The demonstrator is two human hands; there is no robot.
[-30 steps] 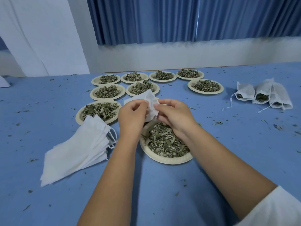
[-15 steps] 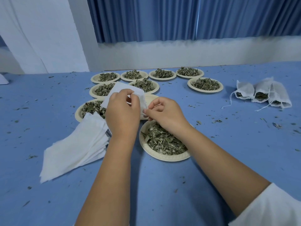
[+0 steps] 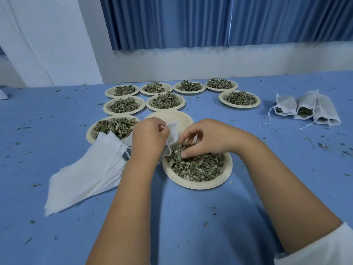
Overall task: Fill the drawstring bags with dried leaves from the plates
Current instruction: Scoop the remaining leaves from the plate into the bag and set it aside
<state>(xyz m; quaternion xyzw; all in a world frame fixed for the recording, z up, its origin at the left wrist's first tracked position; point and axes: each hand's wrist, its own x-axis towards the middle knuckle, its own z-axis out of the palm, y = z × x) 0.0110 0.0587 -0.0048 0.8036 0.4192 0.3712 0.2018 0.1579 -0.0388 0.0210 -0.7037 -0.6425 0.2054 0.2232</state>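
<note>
White drawstring bag [image 3: 172, 133] hangs pinched in my left grip [image 3: 150, 140] at 10 o'clock of the near plate [image 3: 200, 186], while my right grip [image 3: 210, 136] curls fingers and thumb round its dried leaves [image 3: 198, 168].

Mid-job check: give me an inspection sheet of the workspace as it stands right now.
Surface: blue table, sprinkled with leaf crumbs.
Job's things: nine plates heaped with dried leaves, the nearest plate under the hands; one empty plate behind it; stack of empty bags at left; three filled bags at far right.
Clutter: only the crumbs.
Hands: left hand pinches a bag; right hand has fingertips in the nearest plate's leaves, grip unclear.
Cables: nothing seen.
Surroundings: blue curtain, white wall.
</note>
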